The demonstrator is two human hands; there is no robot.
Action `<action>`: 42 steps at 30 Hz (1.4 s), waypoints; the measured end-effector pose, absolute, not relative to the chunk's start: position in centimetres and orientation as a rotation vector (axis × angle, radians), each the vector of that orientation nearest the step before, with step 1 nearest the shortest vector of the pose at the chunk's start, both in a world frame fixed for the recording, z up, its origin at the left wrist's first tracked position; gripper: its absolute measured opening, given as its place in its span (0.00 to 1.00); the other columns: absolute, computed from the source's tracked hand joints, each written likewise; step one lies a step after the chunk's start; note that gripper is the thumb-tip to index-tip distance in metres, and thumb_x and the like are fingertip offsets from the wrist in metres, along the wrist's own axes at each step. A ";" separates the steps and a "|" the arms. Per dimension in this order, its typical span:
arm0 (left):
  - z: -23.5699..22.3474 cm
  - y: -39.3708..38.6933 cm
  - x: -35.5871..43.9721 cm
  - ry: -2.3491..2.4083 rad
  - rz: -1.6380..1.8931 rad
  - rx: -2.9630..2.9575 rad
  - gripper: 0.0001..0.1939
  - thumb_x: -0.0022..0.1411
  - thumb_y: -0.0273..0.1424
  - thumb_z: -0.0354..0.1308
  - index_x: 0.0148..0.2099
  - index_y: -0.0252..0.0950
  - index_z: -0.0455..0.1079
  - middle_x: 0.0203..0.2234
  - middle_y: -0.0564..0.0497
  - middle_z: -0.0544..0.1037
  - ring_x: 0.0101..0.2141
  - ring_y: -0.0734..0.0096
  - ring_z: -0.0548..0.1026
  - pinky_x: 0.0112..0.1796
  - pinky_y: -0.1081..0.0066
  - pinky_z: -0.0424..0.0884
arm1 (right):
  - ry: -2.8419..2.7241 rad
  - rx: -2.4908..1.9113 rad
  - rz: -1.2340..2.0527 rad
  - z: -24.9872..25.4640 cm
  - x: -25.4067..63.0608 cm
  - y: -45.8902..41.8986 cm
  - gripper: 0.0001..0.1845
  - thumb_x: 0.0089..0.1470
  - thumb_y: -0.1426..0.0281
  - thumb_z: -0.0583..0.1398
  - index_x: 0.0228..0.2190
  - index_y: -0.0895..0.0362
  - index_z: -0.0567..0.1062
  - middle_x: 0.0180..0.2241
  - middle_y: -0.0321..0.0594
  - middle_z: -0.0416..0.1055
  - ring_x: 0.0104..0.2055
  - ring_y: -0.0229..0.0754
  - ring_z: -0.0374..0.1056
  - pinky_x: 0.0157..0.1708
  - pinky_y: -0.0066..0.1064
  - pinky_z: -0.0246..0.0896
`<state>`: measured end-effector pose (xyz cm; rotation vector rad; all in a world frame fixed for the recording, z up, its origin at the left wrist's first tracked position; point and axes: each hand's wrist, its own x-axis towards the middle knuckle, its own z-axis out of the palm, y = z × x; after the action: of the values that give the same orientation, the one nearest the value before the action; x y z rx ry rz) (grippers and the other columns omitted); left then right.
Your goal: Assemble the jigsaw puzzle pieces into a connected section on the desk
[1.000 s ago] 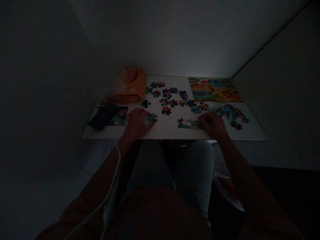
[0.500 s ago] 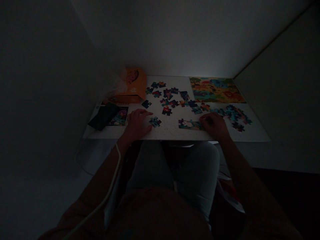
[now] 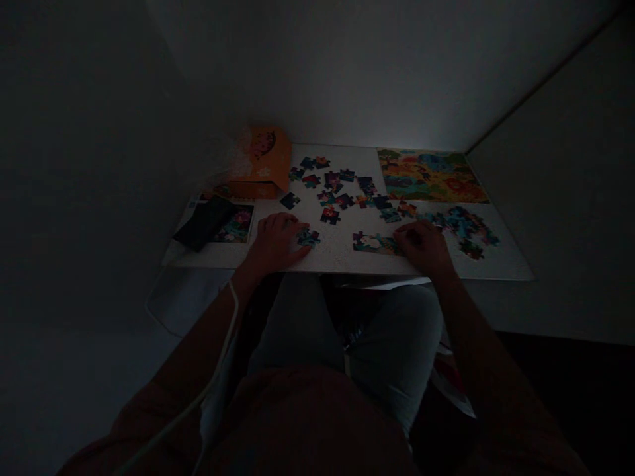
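Note:
In dim light I sit at a white table [image 3: 342, 259] strewn with jigsaw pieces. My left hand [image 3: 274, 239] lies on the tabletop, fingers curled, its fingertips touching a small blue-green puzzle piece [image 3: 308, 237]. My right hand [image 3: 421, 245] rests with fingers bent on the right end of a joined strip of pieces [image 3: 373, 243] near the front edge. Whether either hand actually grips its piece is too dark to tell. Several loose pieces [image 3: 337, 188] lie scattered behind both hands.
An orange puzzle box [image 3: 260, 162] stands at the back left. A colourful reference picture [image 3: 430, 175] lies at the back right, with a cluster of bluish pieces [image 3: 461, 227] in front of it. A dark pouch [image 3: 204, 222] overlaps a printed card [image 3: 235, 226] at the left.
My left hand has nudged the small piece slightly rightward along the table. My right hand stays on the joined strip. The view has shifted a little.

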<state>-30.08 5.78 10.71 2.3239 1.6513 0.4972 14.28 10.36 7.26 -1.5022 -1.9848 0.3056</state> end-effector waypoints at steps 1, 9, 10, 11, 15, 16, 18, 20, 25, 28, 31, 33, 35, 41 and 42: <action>10.7 5.8 -30.1 1.651 0.510 2.319 0.31 0.74 0.52 0.68 0.73 0.48 0.79 0.71 0.39 0.78 0.73 0.40 0.69 0.73 0.38 0.64 | -1.984 -1.505 0.310 7.3 14.3 10.3 0.20 0.72 0.47 0.64 0.42 0.50 0.83 0.40 0.49 0.78 0.39 0.53 0.74 0.44 0.50 0.72; 10.5 5.9 -30.8 1.666 0.594 2.250 0.27 0.71 0.54 0.71 0.64 0.48 0.84 0.66 0.40 0.83 0.70 0.38 0.74 0.71 0.35 0.67 | -2.042 -1.501 0.342 7.8 14.2 10.0 0.16 0.72 0.48 0.66 0.45 0.45 0.84 0.45 0.50 0.81 0.42 0.57 0.78 0.50 0.54 0.79; 10.4 5.9 -30.9 1.667 0.602 2.243 0.26 0.70 0.53 0.72 0.64 0.49 0.85 0.65 0.41 0.84 0.69 0.38 0.74 0.71 0.35 0.68 | -2.054 -1.493 0.344 7.8 14.2 10.0 0.17 0.72 0.47 0.66 0.46 0.44 0.85 0.46 0.50 0.82 0.43 0.58 0.79 0.51 0.55 0.80; 10.4 6.0 -30.9 1.670 0.612 2.237 0.26 0.69 0.53 0.73 0.63 0.50 0.85 0.65 0.42 0.84 0.69 0.38 0.74 0.71 0.35 0.68 | -2.070 -1.476 0.349 7.7 14.2 10.1 0.18 0.71 0.45 0.67 0.47 0.44 0.85 0.47 0.50 0.82 0.45 0.60 0.80 0.52 0.56 0.80; 10.1 6.3 -31.0 1.684 0.656 2.232 0.22 0.70 0.54 0.71 0.61 0.54 0.85 0.63 0.45 0.85 0.68 0.40 0.76 0.69 0.35 0.70 | -2.150 -1.364 0.365 7.5 14.4 10.2 0.21 0.68 0.41 0.72 0.49 0.42 0.88 0.49 0.49 0.80 0.53 0.62 0.81 0.58 0.60 0.81; 9.9 6.4 -31.0 1.684 0.667 2.235 0.21 0.71 0.55 0.70 0.60 0.55 0.85 0.62 0.45 0.86 0.67 0.40 0.76 0.69 0.34 0.70 | -2.169 -1.353 0.370 7.6 14.5 10.3 0.20 0.68 0.42 0.73 0.50 0.41 0.89 0.49 0.48 0.79 0.54 0.62 0.81 0.59 0.60 0.82; 9.7 6.6 -31.0 1.677 0.697 2.235 0.20 0.71 0.57 0.70 0.58 0.56 0.86 0.62 0.45 0.86 0.67 0.40 0.77 0.68 0.34 0.71 | -2.203 -1.354 0.378 7.7 14.6 10.2 0.17 0.68 0.45 0.74 0.50 0.39 0.90 0.51 0.47 0.78 0.55 0.61 0.81 0.60 0.60 0.83; 9.5 6.8 -31.1 1.672 0.715 2.226 0.21 0.71 0.58 0.70 0.58 0.57 0.86 0.62 0.45 0.86 0.67 0.39 0.77 0.68 0.34 0.72 | -2.232 -1.363 0.387 8.0 14.6 10.0 0.15 0.69 0.49 0.75 0.52 0.38 0.90 0.53 0.47 0.78 0.56 0.61 0.81 0.61 0.60 0.83; 9.8 6.8 -31.1 1.626 0.619 2.258 0.20 0.77 0.55 0.63 0.64 0.61 0.86 0.65 0.45 0.85 0.69 0.40 0.74 0.69 0.34 0.69 | -2.221 -1.355 0.426 8.2 14.6 9.7 0.20 0.63 0.53 0.80 0.54 0.40 0.90 0.54 0.48 0.77 0.58 0.61 0.79 0.64 0.60 0.81; 10.1 6.7 -30.8 1.625 0.565 2.257 0.23 0.82 0.46 0.54 0.69 0.59 0.84 0.68 0.44 0.82 0.70 0.42 0.72 0.70 0.34 0.67 | -2.209 -1.396 0.458 8.1 14.5 9.8 0.18 0.64 0.53 0.79 0.53 0.42 0.91 0.54 0.48 0.77 0.58 0.62 0.78 0.64 0.61 0.80; 10.2 6.5 -30.5 1.728 0.605 2.181 0.25 0.82 0.48 0.56 0.72 0.53 0.81 0.68 0.41 0.81 0.69 0.42 0.73 0.71 0.36 0.67 | -2.206 -1.408 0.464 8.0 14.6 9.9 0.19 0.64 0.51 0.78 0.53 0.42 0.91 0.54 0.48 0.76 0.58 0.62 0.78 0.64 0.61 0.80; 10.3 6.4 -30.3 1.778 0.617 2.173 0.31 0.75 0.54 0.65 0.72 0.48 0.80 0.69 0.38 0.79 0.70 0.39 0.72 0.72 0.37 0.67 | -2.210 -1.381 0.451 8.0 14.7 9.9 0.20 0.65 0.50 0.77 0.54 0.44 0.91 0.54 0.50 0.76 0.58 0.62 0.78 0.64 0.60 0.79; 10.3 6.2 -30.2 1.766 0.597 2.212 0.34 0.70 0.56 0.71 0.72 0.47 0.80 0.69 0.37 0.78 0.70 0.37 0.71 0.72 0.36 0.66 | -2.223 -1.376 0.434 7.9 14.7 9.9 0.21 0.66 0.50 0.76 0.54 0.46 0.92 0.54 0.51 0.76 0.58 0.62 0.78 0.64 0.58 0.78; 10.6 6.2 -30.2 1.664 0.480 2.275 0.27 0.78 0.43 0.59 0.74 0.56 0.81 0.70 0.42 0.78 0.71 0.39 0.70 0.71 0.33 0.64 | -2.249 -1.375 0.381 7.4 14.8 10.1 0.21 0.66 0.51 0.76 0.55 0.45 0.91 0.55 0.51 0.77 0.58 0.61 0.77 0.64 0.58 0.78; 10.6 6.2 -30.3 1.660 0.473 2.276 0.27 0.79 0.42 0.57 0.75 0.56 0.80 0.70 0.41 0.77 0.71 0.39 0.70 0.71 0.33 0.64 | -2.250 -1.354 0.367 7.3 14.8 10.1 0.21 0.67 0.51 0.76 0.56 0.45 0.91 0.55 0.52 0.76 0.58 0.61 0.77 0.63 0.58 0.78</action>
<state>-30.25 6.23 10.62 2.2763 1.6595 0.4733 14.78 10.08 7.31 -1.3538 -2.2504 0.3665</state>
